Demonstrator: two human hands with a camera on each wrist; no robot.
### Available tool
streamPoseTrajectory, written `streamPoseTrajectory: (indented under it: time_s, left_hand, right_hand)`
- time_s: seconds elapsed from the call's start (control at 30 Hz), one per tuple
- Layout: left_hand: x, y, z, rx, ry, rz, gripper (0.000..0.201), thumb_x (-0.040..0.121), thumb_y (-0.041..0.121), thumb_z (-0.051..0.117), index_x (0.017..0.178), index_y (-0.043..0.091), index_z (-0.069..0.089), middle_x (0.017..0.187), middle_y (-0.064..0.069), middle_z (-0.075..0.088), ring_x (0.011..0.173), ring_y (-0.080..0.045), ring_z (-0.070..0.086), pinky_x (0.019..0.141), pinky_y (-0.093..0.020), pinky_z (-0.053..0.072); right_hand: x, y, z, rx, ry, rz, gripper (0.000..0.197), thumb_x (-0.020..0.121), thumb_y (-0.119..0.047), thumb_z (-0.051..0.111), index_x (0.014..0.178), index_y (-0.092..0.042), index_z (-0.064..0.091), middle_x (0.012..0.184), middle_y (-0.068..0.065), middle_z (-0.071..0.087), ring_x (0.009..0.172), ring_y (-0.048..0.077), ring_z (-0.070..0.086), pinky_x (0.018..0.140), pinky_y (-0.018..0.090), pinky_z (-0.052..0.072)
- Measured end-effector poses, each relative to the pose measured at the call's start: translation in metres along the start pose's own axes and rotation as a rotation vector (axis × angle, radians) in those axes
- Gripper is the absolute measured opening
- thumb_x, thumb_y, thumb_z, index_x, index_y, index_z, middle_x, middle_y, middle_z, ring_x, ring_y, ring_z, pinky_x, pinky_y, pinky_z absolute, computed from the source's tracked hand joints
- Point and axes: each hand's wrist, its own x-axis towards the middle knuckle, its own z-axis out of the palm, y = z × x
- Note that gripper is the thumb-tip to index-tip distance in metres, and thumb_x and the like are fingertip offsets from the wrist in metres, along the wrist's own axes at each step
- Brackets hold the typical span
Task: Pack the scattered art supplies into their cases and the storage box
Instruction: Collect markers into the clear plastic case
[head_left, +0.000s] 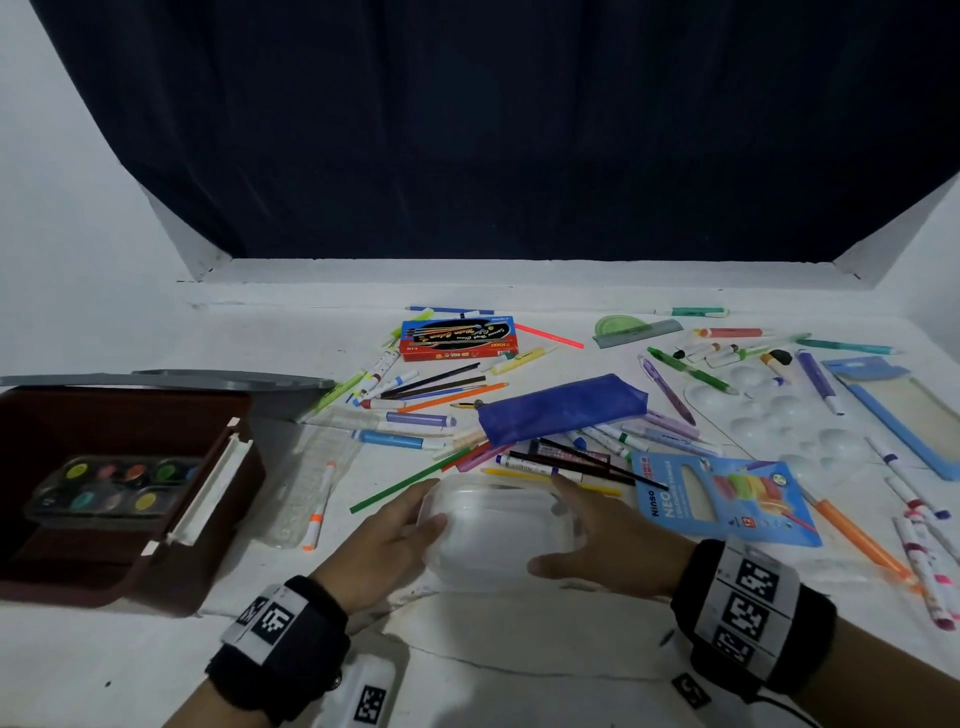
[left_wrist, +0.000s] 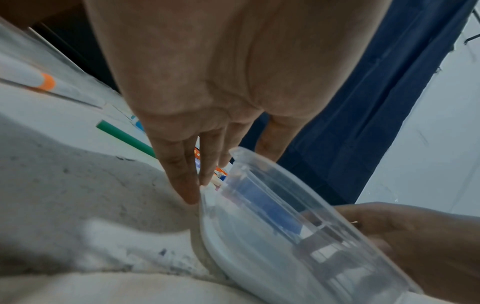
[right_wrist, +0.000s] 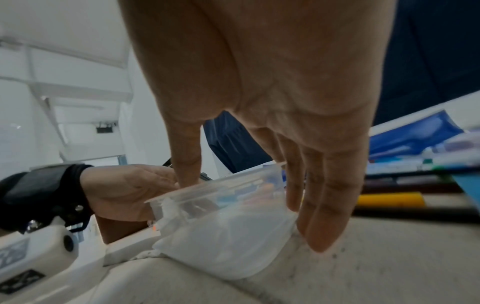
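A clear plastic container (head_left: 498, 530) stands on the white table in front of me. My left hand (head_left: 410, 512) lies against its left side with straight fingers (left_wrist: 187, 185) touching the rim and the thumb on the near corner. My right hand (head_left: 576, 525) lies against its right side, fingers (right_wrist: 324, 216) straight down the wall and the thumb along the near edge. The brown storage box (head_left: 104, 577) sits open at the left with a watercolour set (head_left: 114, 488) inside. A blue pencil pouch (head_left: 561, 408) lies among several scattered pens and pencils behind the container.
A grey lid (head_left: 208, 379) lies behind the storage box. A clear pen case (head_left: 311, 483) with an orange-tipped marker lies between box and container. A red brush box (head_left: 457, 340), a blue pencil carton (head_left: 727, 499), a white mixing palette (head_left: 789, 415) and a blue-framed case (head_left: 904, 415) lie further back and right.
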Motion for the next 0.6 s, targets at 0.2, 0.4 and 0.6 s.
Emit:
streamPoseTrajectory:
  time_s: [0.2, 0.4, 0.6]
  left_hand:
    - [0.011, -0.019, -0.022, 0.169, 0.048, 0.022, 0.031, 0.098, 0.029, 0.057, 0.129, 0.031, 0.058, 0.126, 0.014, 0.064, 0.117, -0.001, 0.058, 0.103, -0.03, 0.047]
    - [0.057, 0.0, -0.061, 0.424, 0.461, 0.091, 0.028, 0.097, 0.018, 0.057, 0.125, 0.022, 0.062, 0.123, 0.006, 0.06, 0.109, -0.01, 0.057, 0.092, -0.026, 0.046]
    - [0.151, 0.013, -0.107, 0.827, 0.427, -0.191, 0.042, 0.096, 0.015, 0.046, 0.137, 0.009, 0.048, 0.132, -0.021, 0.054, 0.121, -0.037, 0.05, 0.102, -0.041, 0.041]
  right_hand:
    - [0.012, -0.012, -0.022, -0.199, 0.219, -0.197, 0.048, 0.09, -0.057, 0.055, 0.131, -0.033, 0.05, 0.121, -0.012, 0.056, 0.105, 0.004, 0.054, 0.094, 0.031, 0.048]
    - [0.072, -0.033, -0.053, -0.286, 0.177, -0.456, 0.024, 0.095, -0.024, 0.058, 0.117, -0.023, 0.066, 0.114, -0.01, 0.066, 0.1, 0.004, 0.058, 0.089, 0.021, 0.047]
    - [0.129, -0.038, -0.058, -0.528, 0.017, -0.553, 0.025, 0.096, -0.018, 0.054, 0.117, -0.018, 0.067, 0.118, -0.002, 0.064, 0.107, 0.014, 0.057, 0.093, 0.03, 0.046]
